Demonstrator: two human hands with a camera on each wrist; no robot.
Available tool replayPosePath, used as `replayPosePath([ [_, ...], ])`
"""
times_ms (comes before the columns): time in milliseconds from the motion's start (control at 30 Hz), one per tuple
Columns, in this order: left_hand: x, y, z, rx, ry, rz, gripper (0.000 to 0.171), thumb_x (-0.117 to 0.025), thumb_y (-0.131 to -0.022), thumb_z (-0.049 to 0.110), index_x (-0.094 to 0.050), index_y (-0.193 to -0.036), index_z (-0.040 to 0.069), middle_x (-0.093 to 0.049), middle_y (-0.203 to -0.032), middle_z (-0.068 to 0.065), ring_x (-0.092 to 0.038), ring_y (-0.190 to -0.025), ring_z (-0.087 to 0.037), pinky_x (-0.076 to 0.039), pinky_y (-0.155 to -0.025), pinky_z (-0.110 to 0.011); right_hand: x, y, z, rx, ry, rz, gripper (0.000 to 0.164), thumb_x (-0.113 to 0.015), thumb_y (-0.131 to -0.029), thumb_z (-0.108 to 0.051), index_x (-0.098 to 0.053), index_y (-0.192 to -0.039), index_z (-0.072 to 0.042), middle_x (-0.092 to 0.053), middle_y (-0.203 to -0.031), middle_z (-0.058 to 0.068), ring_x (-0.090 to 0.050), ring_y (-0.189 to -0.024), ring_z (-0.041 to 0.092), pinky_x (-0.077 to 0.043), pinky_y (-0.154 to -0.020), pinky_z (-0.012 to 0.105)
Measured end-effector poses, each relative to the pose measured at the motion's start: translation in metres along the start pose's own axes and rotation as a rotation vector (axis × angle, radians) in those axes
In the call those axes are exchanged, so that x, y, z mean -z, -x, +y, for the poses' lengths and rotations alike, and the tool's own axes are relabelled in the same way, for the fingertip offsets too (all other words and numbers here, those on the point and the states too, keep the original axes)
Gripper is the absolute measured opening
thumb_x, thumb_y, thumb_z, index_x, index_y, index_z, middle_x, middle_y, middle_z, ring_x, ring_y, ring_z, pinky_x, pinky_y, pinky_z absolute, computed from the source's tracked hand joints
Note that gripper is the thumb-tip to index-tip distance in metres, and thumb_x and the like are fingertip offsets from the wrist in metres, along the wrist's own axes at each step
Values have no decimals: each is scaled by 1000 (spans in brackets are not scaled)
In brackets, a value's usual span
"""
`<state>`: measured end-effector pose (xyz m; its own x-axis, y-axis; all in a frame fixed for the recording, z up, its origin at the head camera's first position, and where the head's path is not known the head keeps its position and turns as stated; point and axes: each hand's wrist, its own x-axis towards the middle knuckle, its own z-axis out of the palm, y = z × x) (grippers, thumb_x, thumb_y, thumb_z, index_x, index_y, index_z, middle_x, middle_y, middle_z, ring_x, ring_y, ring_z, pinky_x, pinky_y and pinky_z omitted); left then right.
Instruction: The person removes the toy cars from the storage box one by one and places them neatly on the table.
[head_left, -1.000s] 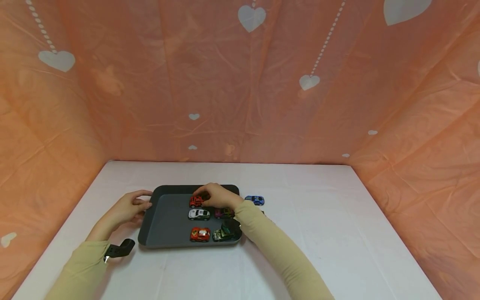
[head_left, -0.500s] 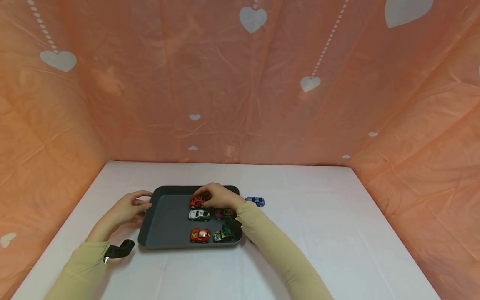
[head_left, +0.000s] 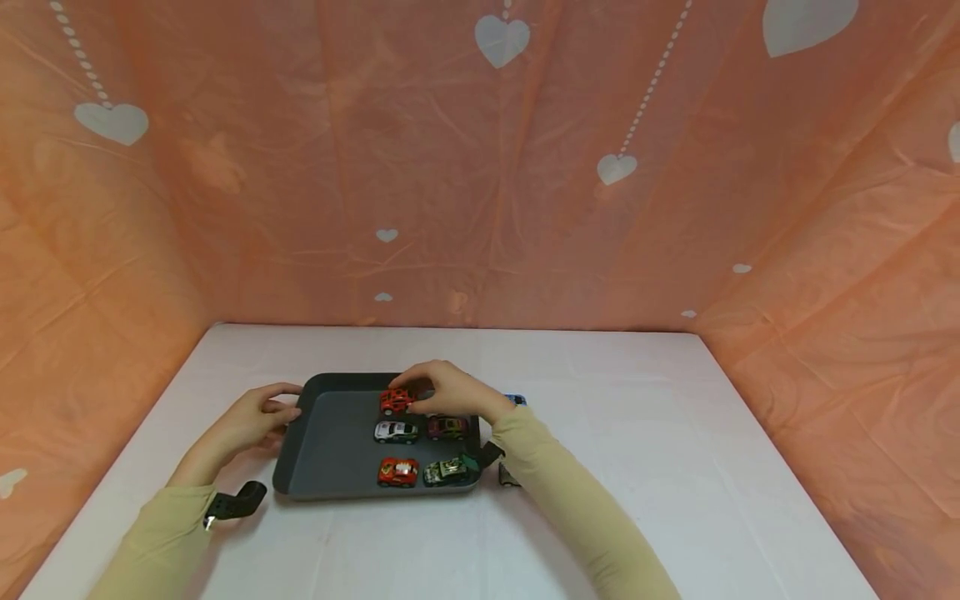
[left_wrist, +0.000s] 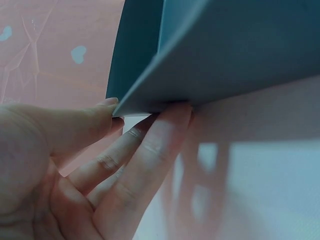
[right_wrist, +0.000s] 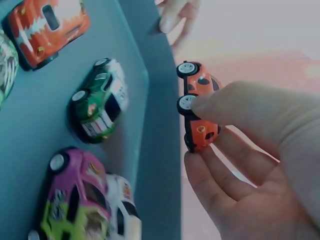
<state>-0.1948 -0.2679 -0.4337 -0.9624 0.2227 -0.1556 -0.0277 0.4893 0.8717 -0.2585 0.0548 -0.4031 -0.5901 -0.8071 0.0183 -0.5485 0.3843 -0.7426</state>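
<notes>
My right hand (head_left: pixel 456 390) pinches a small orange-red toy car (head_left: pixel 395 402) between thumb and fingers. In the right wrist view this car (right_wrist: pixel 202 131) is clear of the tray floor. A dark grey tray (head_left: pixel 326 442) lies on the table; my left hand (head_left: pixel 251 421) holds its left rim, the thumb at the edge and fingers underneath in the left wrist view. Inside the tray are a white police-style car (head_left: pixel 396 432), a purple car (head_left: pixel 447 427), a red car (head_left: pixel 397 472) and a green camouflage car (head_left: pixel 446 472). A white car (right_wrist: pixel 125 210) shows beside the purple one in the right wrist view.
Right of the tray, a blue car (head_left: pixel 516 400) is partly hidden behind my right wrist. A greyish car (head_left: pixel 508 475) peeks out beside my right sleeve. White cloth (head_left: pixel 637 417) covers the table, with orange heart-patterned fabric (head_left: pixel 480 208) hanging around it.
My right hand has risen slightly, the orange-red car still pinched, and its forearm has shifted right. It now covers more of the blue car and uncovers the greyish one. The left hand stays put.
</notes>
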Motion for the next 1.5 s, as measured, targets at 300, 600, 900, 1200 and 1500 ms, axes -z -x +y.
replayPosePath([
  [300, -1, -1, 0, -1, -1, -3, 45, -53, -97, 4, -37, -135, -12, -65, -101, -27, -66, -76, -26, -54, -59, -37, 25, 38, 5, 40, -55, 43, 41, -65, -88, 1, -60, -128, -6, -59, -126, 6, -57, -112, 17, -45, -95, 36],
  [600, 0, 2, 3, -14, 19, -13, 45, -54, -97, 4, -36, -135, -13, -64, -102, -29, -66, -77, -27, -54, -60, -37, 51, 75, 21, 19, -4, 129, 39, -67, -87, 0, -61, -126, -6, -61, -123, 2, -55, -114, 14, -42, -98, 33],
  [900, 0, 3, 1, -8, -9, -6, 46, -54, -97, 7, -37, -135, -12, -64, -104, -28, -66, -78, -26, -54, -60, -36, 66, 117, 38, -28, -62, 197, 39, -63, -85, 11, -57, -123, 10, -60, -121, 22, -55, -114, 35, -39, -99, 47],
  [1200, -1, 2, 1, 7, -24, 3, 45, -55, -97, 7, -38, -136, -9, -64, -104, -26, -65, -79, -25, -54, -61, -37, 71, 155, 73, -94, -66, 242, 39, -59, -83, 15, -57, -121, 12, -60, -120, 23, -57, -111, 35, -41, -97, 47],
  [1500, -2, 3, 2, 6, -16, 5, 45, -55, -97, 6, -38, -135, -10, -65, -100, -24, -65, -76, -24, -54, -59, -37, 73, 175, 100, -182, -89, 254, 41, -60, -83, 11, -58, -124, 7, -60, -122, 20, -57, -113, 31, -43, -96, 43],
])
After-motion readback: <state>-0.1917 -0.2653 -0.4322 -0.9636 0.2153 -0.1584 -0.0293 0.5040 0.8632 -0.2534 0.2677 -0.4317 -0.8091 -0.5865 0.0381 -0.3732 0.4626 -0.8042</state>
